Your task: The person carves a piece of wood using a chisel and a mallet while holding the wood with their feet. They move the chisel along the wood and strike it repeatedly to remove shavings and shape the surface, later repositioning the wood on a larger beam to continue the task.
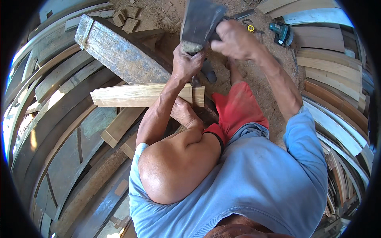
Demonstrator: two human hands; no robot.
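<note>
Many weathered planks [71, 119] around dirt floor [254, 79]

Pale plank [139, 95], red shorts [238, 109], blue shirt [254, 186]

Dirt ground [258, 79]; planks [67, 75]; drill [282, 33]

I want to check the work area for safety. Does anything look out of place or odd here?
Yes. The foot rests on the light plank, close under the hatchet that both the left hand and right hand grip. A teal drill lies in the dirt, and wood scraps are scattered about.
</note>
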